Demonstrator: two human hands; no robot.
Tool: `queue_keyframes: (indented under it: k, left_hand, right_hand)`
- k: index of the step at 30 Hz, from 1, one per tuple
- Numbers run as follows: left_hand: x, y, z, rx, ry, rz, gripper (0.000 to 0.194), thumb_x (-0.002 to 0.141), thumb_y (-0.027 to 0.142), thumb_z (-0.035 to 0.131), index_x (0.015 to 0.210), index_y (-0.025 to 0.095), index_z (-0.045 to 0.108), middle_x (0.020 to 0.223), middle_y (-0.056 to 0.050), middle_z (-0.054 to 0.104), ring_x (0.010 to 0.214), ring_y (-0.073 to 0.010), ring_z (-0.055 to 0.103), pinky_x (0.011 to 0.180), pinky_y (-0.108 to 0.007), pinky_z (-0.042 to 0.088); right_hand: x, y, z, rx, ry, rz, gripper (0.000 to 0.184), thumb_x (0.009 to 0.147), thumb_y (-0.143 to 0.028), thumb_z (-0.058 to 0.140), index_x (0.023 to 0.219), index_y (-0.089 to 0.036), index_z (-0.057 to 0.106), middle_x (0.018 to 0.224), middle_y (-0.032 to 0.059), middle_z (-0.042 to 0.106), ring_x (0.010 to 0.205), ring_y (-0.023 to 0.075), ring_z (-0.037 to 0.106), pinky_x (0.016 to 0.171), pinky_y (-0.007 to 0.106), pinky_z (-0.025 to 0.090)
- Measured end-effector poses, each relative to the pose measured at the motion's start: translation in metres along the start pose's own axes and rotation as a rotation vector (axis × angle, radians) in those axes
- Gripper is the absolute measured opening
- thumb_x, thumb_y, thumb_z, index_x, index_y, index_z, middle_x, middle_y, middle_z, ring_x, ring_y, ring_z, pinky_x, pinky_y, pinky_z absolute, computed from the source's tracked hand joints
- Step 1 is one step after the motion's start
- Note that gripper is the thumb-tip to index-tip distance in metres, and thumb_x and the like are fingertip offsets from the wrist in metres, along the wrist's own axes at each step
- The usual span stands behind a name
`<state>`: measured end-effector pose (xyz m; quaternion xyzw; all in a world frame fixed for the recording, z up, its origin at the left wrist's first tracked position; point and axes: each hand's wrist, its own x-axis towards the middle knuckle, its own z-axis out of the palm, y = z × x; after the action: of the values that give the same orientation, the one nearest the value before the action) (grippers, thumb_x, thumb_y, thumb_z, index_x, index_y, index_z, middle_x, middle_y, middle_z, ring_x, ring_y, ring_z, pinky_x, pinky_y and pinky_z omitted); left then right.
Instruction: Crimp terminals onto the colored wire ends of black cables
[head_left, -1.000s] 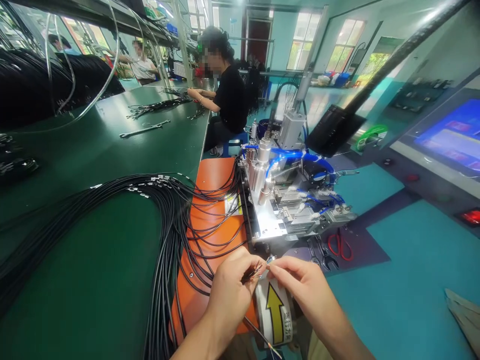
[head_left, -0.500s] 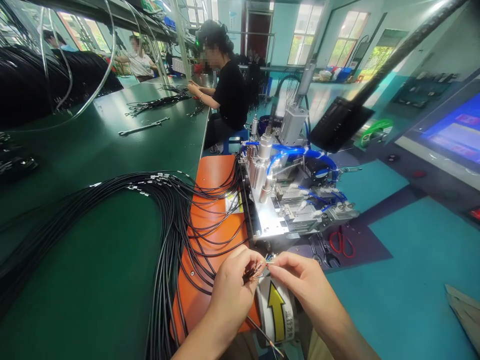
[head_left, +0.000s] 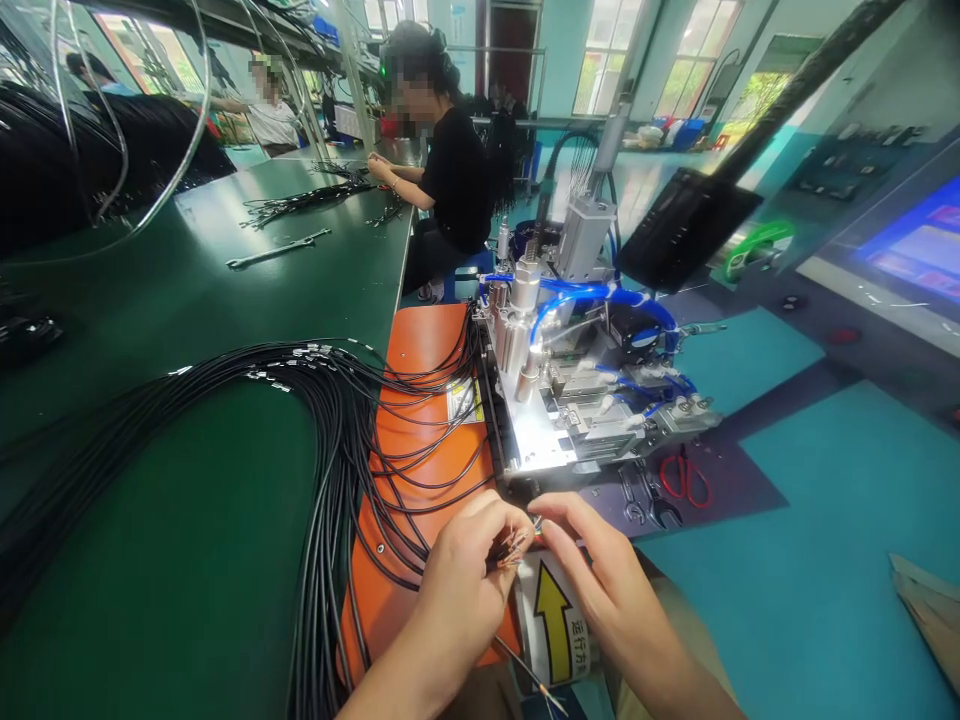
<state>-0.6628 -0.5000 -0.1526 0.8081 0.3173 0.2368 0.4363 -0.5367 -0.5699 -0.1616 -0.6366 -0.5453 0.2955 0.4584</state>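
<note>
My left hand (head_left: 472, 560) is closed round several black cables, whose stripped ends (head_left: 511, 548) show thin, copper-coloured wires beside the thumb. Just right of those ends, my right hand (head_left: 592, 555) has its thumb and index finger apart, the fingertips close to a few fine coloured wires. Whether they touch a wire is hard to tell. Black cables (head_left: 330, 500) run in a thick bundle over the table edge and across an orange panel (head_left: 420, 335) to my left hand. One loose cable end (head_left: 544, 688) with bared wires hangs below the hands.
Ahead stands a metal machine (head_left: 536, 440) with blue air hoses (head_left: 592, 293). Red-handled scissors (head_left: 684, 480) and wrenches (head_left: 660, 505) lie beside it. A yellow arrow label (head_left: 553, 620) is below my hands. A co-worker (head_left: 450, 180) sits at the green table (head_left: 195, 480), where another wrench (head_left: 277, 250) lies.
My right thumb and index finger have parted from their pinch at the wire ends. The left hand keeps its grip on the cables. The whole view has shifted slightly.
</note>
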Motion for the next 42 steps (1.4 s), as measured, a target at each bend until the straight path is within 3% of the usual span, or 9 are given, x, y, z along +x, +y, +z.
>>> queue_keyframes:
  k: [6,12,17,22,26,30,35,38,42]
  left_hand:
    - [-0.001,0.004,0.003,0.086,0.033,-0.012,0.016,0.075,0.009,0.041,0.062,0.018,0.043,0.064,0.001,0.045,0.060,-0.0127,0.044,0.054,-0.022,0.031]
    - [-0.005,0.007,0.005,0.172,0.106,-0.006,0.014,0.074,0.009,0.043,0.063,0.017,0.047,0.063,0.000,0.047,0.057,-0.0123,0.045,0.051,-0.021,0.032]
    - [-0.004,0.009,0.009,0.210,0.155,0.041,0.017,0.077,0.009,0.042,0.066,0.017,0.052,0.062,0.001,0.046,0.054,-0.0114,0.046,0.049,-0.021,0.033]
    - [0.005,0.001,-0.001,0.152,0.038,0.118,0.022,0.077,0.005,0.047,0.090,0.020,0.058,0.071,0.001,0.052,0.062,-0.0109,0.052,0.055,-0.019,0.040]
    - [0.011,-0.011,-0.012,0.181,-0.058,0.113,0.008,0.080,0.012,0.051,0.078,0.018,0.056,0.071,0.001,0.053,0.061,-0.0101,0.051,0.053,-0.017,0.040]
    - [0.013,-0.020,-0.011,0.254,-0.141,0.043,0.012,0.082,0.012,0.047,0.077,0.019,0.057,0.073,0.000,0.054,0.065,-0.0115,0.052,0.058,-0.019,0.043]
    - [0.015,-0.024,-0.006,0.314,-0.170,0.014,0.018,0.083,0.014,0.043,0.073,0.019,0.056,0.069,0.000,0.052,0.064,-0.0122,0.053,0.063,-0.020,0.046]
    - [0.015,-0.027,-0.005,0.375,-0.160,0.102,0.023,0.085,0.015,0.036,0.074,0.019,0.056,0.067,0.000,0.052,0.060,-0.0117,0.052,0.059,-0.019,0.046]
    - [0.020,-0.029,-0.007,0.703,-0.129,0.445,0.033,0.088,0.010,0.024,0.092,0.015,0.057,0.064,-0.002,0.055,0.053,-0.0142,0.052,0.045,-0.021,0.043]
  right_hand:
    - [-0.002,0.003,0.002,-0.020,0.050,-0.033,0.022,0.091,-0.025,0.035,0.071,-0.020,0.044,0.071,0.0002,0.048,0.069,0.0151,0.047,0.062,0.025,0.036]
    - [-0.003,0.003,0.008,0.031,0.109,-0.017,0.023,0.090,-0.024,0.037,0.069,-0.019,0.044,0.069,0.0003,0.049,0.066,0.0142,0.048,0.061,0.024,0.037]
    - [-0.004,0.010,0.015,0.004,0.210,-0.110,0.021,0.091,-0.019,0.033,0.072,-0.019,0.043,0.070,0.0004,0.045,0.065,0.0139,0.046,0.060,0.026,0.037]
    - [-0.002,0.027,0.004,-0.059,0.215,-0.171,0.021,0.092,-0.014,0.028,0.077,-0.019,0.042,0.074,0.0016,0.043,0.069,0.0151,0.043,0.063,0.029,0.037]
    - [0.001,0.051,-0.004,-0.105,0.190,-0.198,0.019,0.091,-0.010,0.029,0.079,-0.019,0.040,0.075,0.0016,0.043,0.071,0.0154,0.041,0.065,0.030,0.036]
    - [0.004,0.075,0.004,-0.153,0.201,-0.262,0.018,0.089,-0.007,0.031,0.079,-0.019,0.040,0.075,0.0018,0.043,0.071,0.0158,0.041,0.065,0.031,0.035]
    - [0.006,0.088,0.012,-0.193,0.271,-0.288,0.018,0.087,-0.004,0.033,0.080,-0.018,0.043,0.074,0.0017,0.044,0.070,0.0156,0.041,0.065,0.031,0.035]
    - [0.005,0.088,0.011,-0.191,0.271,-0.299,0.018,0.086,-0.005,0.034,0.081,-0.018,0.043,0.075,0.0021,0.046,0.071,0.0159,0.043,0.065,0.032,0.036]
    - [0.004,0.081,0.006,-0.138,0.189,-0.202,0.017,0.087,-0.008,0.031,0.080,-0.019,0.042,0.075,0.0018,0.046,0.071,0.0157,0.045,0.065,0.030,0.037]
